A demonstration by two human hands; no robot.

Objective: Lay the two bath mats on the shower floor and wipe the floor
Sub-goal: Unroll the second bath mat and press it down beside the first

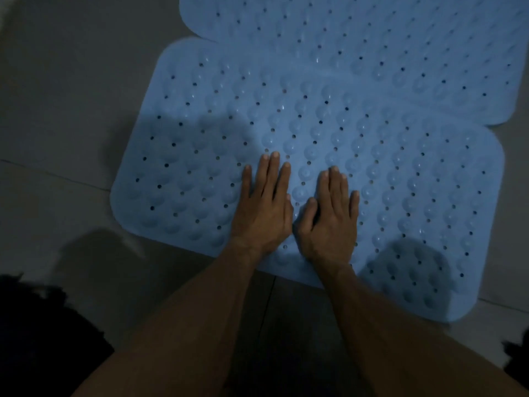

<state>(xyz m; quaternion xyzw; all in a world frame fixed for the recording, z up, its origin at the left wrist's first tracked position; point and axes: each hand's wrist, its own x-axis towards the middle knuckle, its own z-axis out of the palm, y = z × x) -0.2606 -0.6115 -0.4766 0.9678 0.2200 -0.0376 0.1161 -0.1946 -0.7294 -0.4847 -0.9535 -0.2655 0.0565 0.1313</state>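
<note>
A: Start with the biggest thing. What lies under you?

B: The tiled floor, grey and dim, runs round everything. On it lie two blue mats. The near mat fills the middle of your view; the far mat sits at one o'clock from it, and its near edge seems to lap over the near mat's far edge (the seam is hard to read in this light).

A: And your hands?

B: Both rest on the near mat toward its six o'clock edge. Your left hand is spread flat, palm down, fingers pointing to twelve o'clock, holding nothing. Your right hand lies just beside it at three o'clock, likewise flat and empty; the thumbs nearly meet.

A: How will that mat handle?

B: I judge it to be soft, floppy rubber or vinyl, light and limp, so it will sag and fold if you lift it by one corner. The domed bumps and drain holes suggest a suction-cup type, so pressing is what seats it (a wet floor may let it slide first). To shift it, pinch the plain border at two corners, say seven and five o'clock, and drag it low. Otherwise press outward from the centre.

A: The wiping?

B: No cloth shows, so that step looks not yet begun.
</note>
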